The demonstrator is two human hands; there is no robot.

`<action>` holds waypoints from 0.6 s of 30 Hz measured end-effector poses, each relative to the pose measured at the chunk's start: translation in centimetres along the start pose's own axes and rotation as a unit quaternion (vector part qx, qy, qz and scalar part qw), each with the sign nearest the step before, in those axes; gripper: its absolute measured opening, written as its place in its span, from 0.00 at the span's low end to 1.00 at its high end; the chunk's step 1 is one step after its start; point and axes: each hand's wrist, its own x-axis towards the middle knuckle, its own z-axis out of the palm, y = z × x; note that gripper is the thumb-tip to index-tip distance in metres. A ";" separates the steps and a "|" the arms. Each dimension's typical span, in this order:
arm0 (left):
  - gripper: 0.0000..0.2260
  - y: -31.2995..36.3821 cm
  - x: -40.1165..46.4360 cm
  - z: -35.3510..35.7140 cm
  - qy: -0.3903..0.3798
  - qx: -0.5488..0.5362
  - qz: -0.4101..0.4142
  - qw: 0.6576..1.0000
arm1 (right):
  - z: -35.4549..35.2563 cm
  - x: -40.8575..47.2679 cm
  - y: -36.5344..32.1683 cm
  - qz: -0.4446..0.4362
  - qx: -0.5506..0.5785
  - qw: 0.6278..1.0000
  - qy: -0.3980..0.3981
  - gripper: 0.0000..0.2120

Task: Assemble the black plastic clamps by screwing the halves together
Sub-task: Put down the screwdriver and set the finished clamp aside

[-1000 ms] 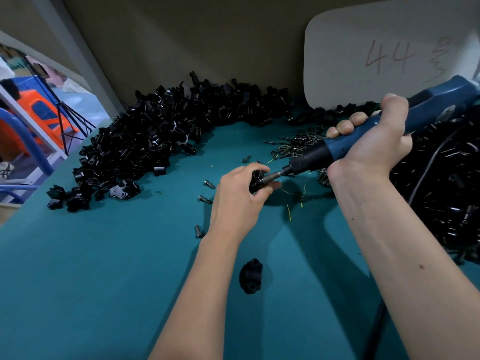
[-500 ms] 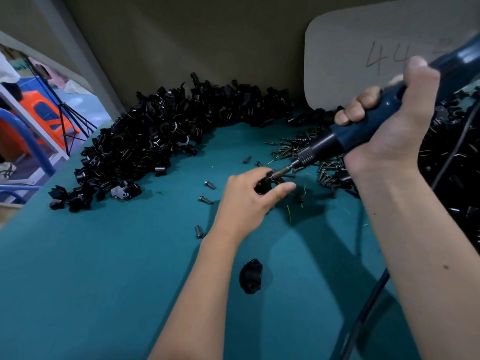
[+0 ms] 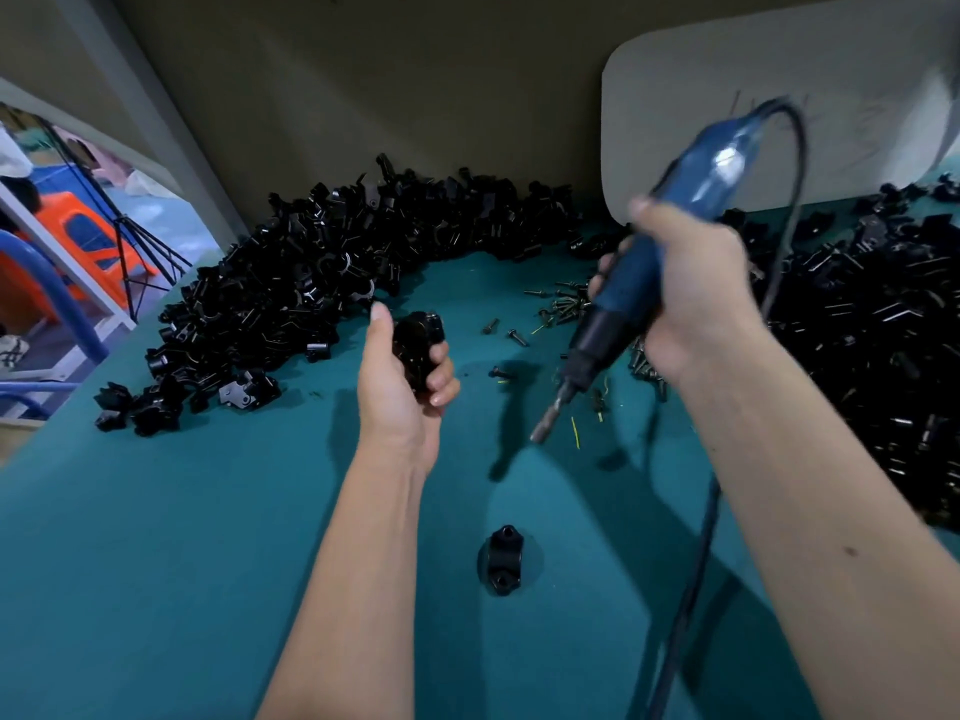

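A black clamp (image 3: 415, 350) is held in the left hand (image 3: 402, 387), above the teal table surface (image 3: 156, 563); the fingers are curled round its lower side and the thumb is raised along its left side. The clamp is kept clear of the table and of the tool tip

A blue electric screwdriver (image 3: 644, 283) is gripped in the right hand (image 3: 691, 298), with all fingers wrapped round the barrel. The tool is tilted, with its bit (image 3: 550, 418) directed down and to the left, and the bit is separated from the clamp by a visible gap. A dark cable (image 3: 779, 210) is looped from the rear of the tool and is carried down past the right forearm

A single clamp half (image 3: 501, 563) is laid on the table between the two forearms, with two screw holes facing up. Loose screws (image 3: 561, 304) are scattered on the table just behind the tool, some near the left hand. A large heap of black clamp parts (image 3: 311, 283) is spread along the back and left of the table, and a second heap (image 3: 872, 356) is piled at the right. A pale board (image 3: 727, 96) is leaned against the back wall; its markings are blurred
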 end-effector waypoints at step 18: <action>0.12 -1.1 -0.9 1.2 -0.010 0.105 0.027 0.994 | 1.1 -2.1 7.3 -0.157 -0.659 0.736 -0.016 0.25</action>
